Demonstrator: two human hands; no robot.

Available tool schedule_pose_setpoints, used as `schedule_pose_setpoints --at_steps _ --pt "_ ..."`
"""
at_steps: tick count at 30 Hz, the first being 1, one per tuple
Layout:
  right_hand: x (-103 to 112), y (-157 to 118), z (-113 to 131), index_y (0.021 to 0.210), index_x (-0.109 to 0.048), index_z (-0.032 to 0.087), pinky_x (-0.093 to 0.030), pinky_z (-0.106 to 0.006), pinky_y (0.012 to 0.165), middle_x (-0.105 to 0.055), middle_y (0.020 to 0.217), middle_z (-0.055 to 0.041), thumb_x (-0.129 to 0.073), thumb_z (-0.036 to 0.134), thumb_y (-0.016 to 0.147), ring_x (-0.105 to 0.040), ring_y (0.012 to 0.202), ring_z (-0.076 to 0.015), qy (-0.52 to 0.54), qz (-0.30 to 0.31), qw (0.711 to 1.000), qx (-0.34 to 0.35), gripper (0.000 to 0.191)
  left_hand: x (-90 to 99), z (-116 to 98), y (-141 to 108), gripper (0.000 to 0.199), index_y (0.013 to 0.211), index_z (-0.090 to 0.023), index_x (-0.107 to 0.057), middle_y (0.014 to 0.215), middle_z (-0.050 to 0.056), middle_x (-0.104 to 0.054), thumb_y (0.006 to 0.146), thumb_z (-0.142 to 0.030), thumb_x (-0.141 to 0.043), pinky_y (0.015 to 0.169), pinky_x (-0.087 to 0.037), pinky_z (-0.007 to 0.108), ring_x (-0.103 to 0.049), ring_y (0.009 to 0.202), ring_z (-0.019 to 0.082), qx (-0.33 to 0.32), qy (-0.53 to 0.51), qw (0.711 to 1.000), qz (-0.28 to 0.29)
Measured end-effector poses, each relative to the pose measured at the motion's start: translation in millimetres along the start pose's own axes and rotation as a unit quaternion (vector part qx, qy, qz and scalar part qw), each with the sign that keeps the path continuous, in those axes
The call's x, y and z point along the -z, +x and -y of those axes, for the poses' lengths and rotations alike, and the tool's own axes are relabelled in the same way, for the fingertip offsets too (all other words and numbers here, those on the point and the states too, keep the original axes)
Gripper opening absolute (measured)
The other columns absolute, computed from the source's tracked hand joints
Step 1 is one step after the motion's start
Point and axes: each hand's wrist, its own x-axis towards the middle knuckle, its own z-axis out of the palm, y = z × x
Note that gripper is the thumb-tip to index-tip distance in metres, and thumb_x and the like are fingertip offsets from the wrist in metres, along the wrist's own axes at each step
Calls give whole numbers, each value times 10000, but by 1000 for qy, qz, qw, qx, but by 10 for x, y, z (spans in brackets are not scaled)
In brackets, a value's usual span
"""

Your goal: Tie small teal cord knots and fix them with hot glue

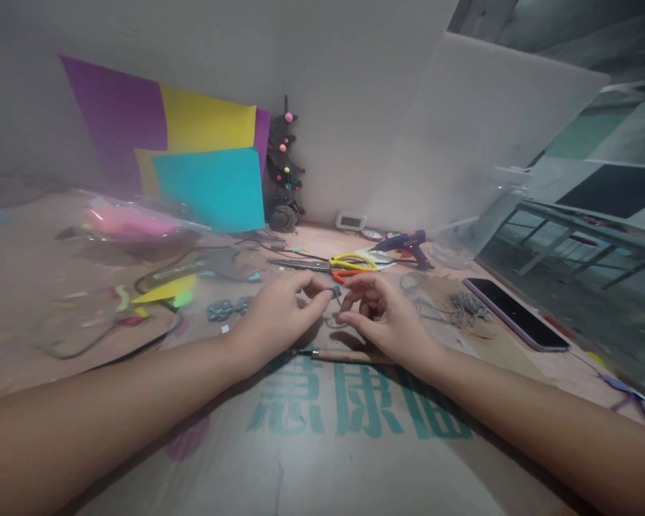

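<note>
My left hand (287, 308) is closed, with thumb and index finger pinching a small dark teal piece (336, 292). A thin grey cord (333, 324) hangs from this piece and curves toward the thumb of my right hand (381, 312). The right fingers are curled around the cord's end, though the grip itself is partly hidden. Just beyond both hands lie scissors (301, 265) with one yellow and one orange handle. A wooden-handled tool with a thin dark tip (349, 356) rests below them. Several teal beadlike pieces (227, 309) sit left of my left hand.
A dark blue glue gun (408, 247) stands at the back, right of a small white digital display (350, 220). To the right are a bundle of grey cord (469, 308) and a phone (516, 314). Coloured sheets (209, 190) lean against the back wall beside a decorated hanging (284, 165).
</note>
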Motion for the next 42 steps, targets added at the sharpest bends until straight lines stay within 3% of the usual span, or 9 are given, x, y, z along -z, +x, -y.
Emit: schedule_pose_setpoints --at_steps 4,6,11,15,22,32,42 --pt "19 5 8 982 -633 194 -499 -280 633 -699 848 -40 -581 238 866 -645 735 -155 -83 -15 996 20 135 -4 9 0 157 805 -181 -643 814 11 -691 875 -276 -539 715 -453 288 -625 791 177 -3 9 1000 -1" --pt "28 4 19 925 -663 193 -506 -296 687 -718 868 -47 -549 224 879 -657 775 -165 -109 -22 993 28 127 -5 8 0 164 804 -182 -648 825 13 -696 878 -278 -537 731 -455 292 -629 807 180 -8 14 1000 0" --pt "31 -1 41 950 -628 187 -495 -263 629 -707 804 -24 -513 241 912 -640 683 -138 -75 -33 997 14 132 -2 5 -2 154 809 -181 -649 832 9 -697 880 -261 -539 758 -455 290 -629 823 177 -22 20 1000 -4" --pt "32 3 64 864 -627 192 -486 -261 645 -695 810 -30 -578 209 882 -629 721 -145 -136 -48 986 85 55 0 10 -4 150 815 -183 -641 832 7 -696 883 -266 -537 755 -456 290 -628 817 175 -25 24 999 -10" --pt "37 -35 31 894 -627 207 -480 -265 630 -690 807 -38 -549 235 923 -610 684 -142 -207 -13 959 195 88 -13 11 -11 149 778 -195 -633 815 6 -694 874 -254 -536 746 -438 302 -620 805 185 -51 70 996 -6" --pt "45 -50 -9 905 -627 217 -474 -248 617 -690 765 -11 -525 265 942 -595 625 -123 -250 -10 942 225 119 -17 11 -18 153 766 -199 -630 813 4 -697 867 -250 -527 727 -437 290 -619 795 181 -53 70 996 4" --pt "30 -47 -47 910 -637 226 -471 -250 611 -680 740 -5 -522 287 946 -583 604 -122 -247 -12 942 227 135 -32 23 -41 134 775 -205 -629 805 5 -688 867 -248 -541 754 -433 302 -616 814 194 -79 96 992 12"
